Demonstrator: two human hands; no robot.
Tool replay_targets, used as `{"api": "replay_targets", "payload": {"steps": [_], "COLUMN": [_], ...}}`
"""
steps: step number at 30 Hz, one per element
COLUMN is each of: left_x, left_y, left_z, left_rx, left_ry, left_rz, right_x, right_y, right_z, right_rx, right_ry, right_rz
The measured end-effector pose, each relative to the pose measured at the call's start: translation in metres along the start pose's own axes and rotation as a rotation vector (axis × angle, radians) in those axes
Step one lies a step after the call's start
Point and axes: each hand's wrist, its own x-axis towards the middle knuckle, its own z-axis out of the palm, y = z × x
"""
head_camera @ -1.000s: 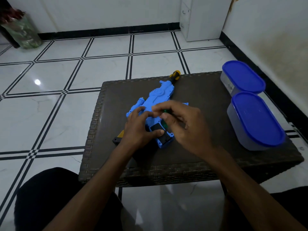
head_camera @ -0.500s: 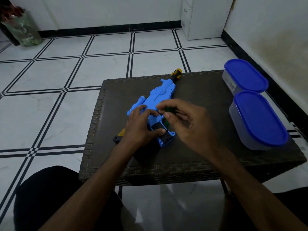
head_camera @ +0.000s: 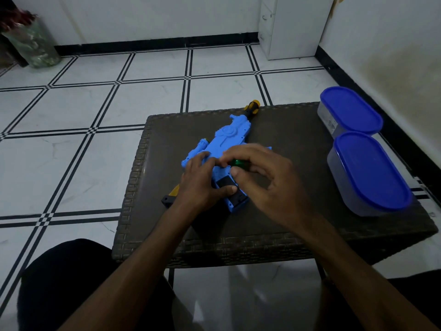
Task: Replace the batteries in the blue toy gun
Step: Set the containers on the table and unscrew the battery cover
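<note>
The blue toy gun (head_camera: 226, 137) lies slantwise on the dark wicker table (head_camera: 286, 230), its yellow-and-black muzzle (head_camera: 251, 108) pointing to the far edge. My left hand (head_camera: 202, 182) presses on the gun's body, thumb across the dark open battery compartment (head_camera: 226, 182) in the grip. My right hand (head_camera: 265, 177) pinches a small green battery (head_camera: 238, 162) between thumb and fingers just above the gun's middle. A black and yellow part (head_camera: 170, 197) shows to the left of my left hand.
Two translucent tubs with blue lids, a nearer one (head_camera: 368, 173) and a farther one (head_camera: 349, 111), stand at the table's right side. Tiled floor lies around the table, with a white cabinet (head_camera: 291, 25) and a vase (head_camera: 33, 41) by the far wall.
My right hand has lifted the green battery slightly up and to the right, away from the grip. My left hand stays on the gun.
</note>
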Motion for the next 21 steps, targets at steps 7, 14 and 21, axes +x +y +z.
{"api": "replay_targets", "payload": {"steps": [7, 14, 21], "left_x": [-0.0009, 0.0002, -0.0001], "left_y": [-0.0022, -0.0011, -0.0019], "left_z": [0.0019, 0.0008, 0.0018], "left_rx": [-0.010, 0.001, -0.010], "left_ry": [-0.003, -0.003, -0.012], "left_rz": [-0.032, -0.015, -0.018], "right_x": [0.0000, -0.0012, 0.0028], "right_y": [0.0024, -0.0007, -0.0018], "right_z": [-0.0069, -0.0078, -0.0074], "right_rx": [-0.001, -0.057, -0.061], "right_ry": [0.082, 0.015, -0.003], "right_rz": [0.032, 0.003, 0.005]}}
